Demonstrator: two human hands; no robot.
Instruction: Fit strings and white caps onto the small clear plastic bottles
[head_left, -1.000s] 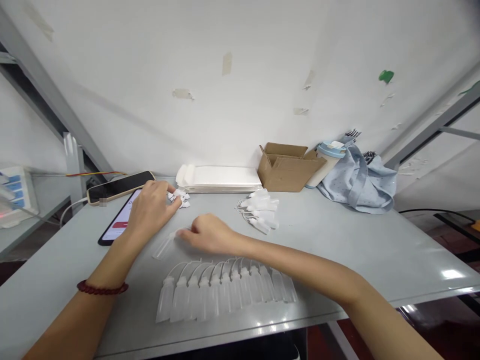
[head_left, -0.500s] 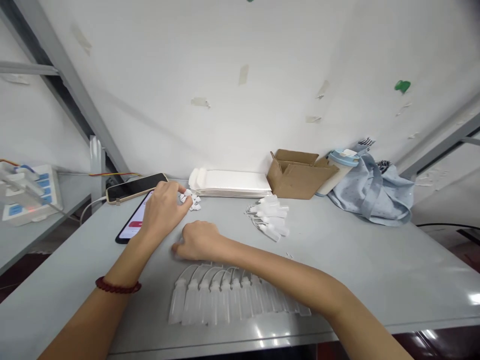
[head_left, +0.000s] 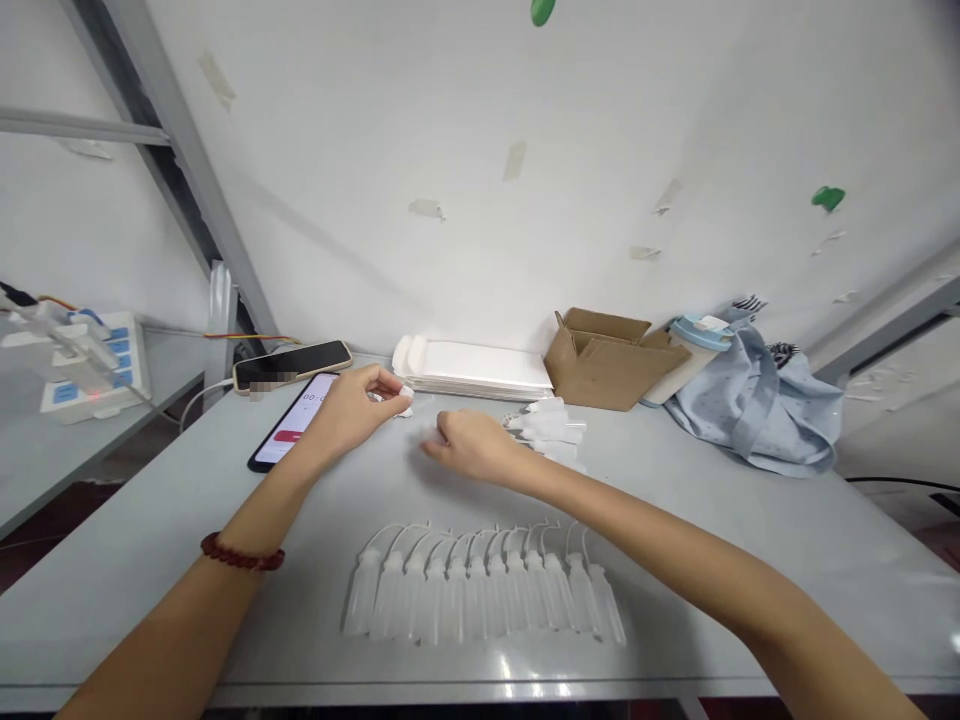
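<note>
My left hand (head_left: 358, 408) has thumb and forefinger pinched on a small white piece (head_left: 406, 393), above a few more white pieces on the grey table that it partly hides. To its right is my right hand (head_left: 474, 445), fingers curled together; what they may hold is hidden. Just behind that hand lies a loose pile of white-topped clear plastic vials (head_left: 551, 428) with thin loops. Nearer the front edge, several similar translucent vials (head_left: 465, 600) lie side by side in a row, their thin white loops pointing away from me.
Two phones lie at the left: one dark (head_left: 292, 367), one with a lit screen (head_left: 304, 415) partly under my left wrist. Against the wall are a stack of white flat boxes (head_left: 484, 365), an opened cardboard box (head_left: 611, 365), a lidded cup (head_left: 690, 345) and a blue cloth bag (head_left: 765, 410).
My right hand has moved away from the vial row, back and right toward the pile. My left hand has shifted slightly right and now pinches a white piece. The view has tilted a little.
</note>
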